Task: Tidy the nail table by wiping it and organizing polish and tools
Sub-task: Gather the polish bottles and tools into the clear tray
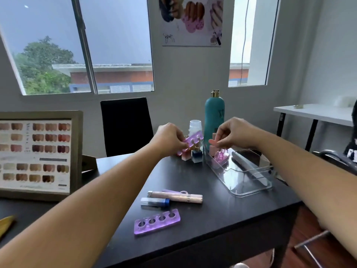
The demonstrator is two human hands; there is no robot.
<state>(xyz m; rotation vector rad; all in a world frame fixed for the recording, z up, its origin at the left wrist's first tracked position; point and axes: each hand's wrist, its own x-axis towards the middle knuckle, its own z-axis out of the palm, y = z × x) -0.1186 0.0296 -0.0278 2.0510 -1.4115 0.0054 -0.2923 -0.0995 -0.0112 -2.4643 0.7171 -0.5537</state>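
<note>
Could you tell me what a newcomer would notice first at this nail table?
Probably the two hands raised mid-table: the left hand grips a purple toe separator, while the right hand pinches a small pink file above the far end of the clear tray. Next, the tall teal bottle behind them and the second separator lying flat at the front of the table. The framed swatch chart stands at far left.

Mid-frame, I see the left hand [170, 139] pinching a purple toe separator [191, 141]. The right hand [235, 132] pinches a small pink file [213, 142] over a clear tray [249, 187]. A second purple separator [157, 221] lies lower centre on the black table [222, 225].
</note>
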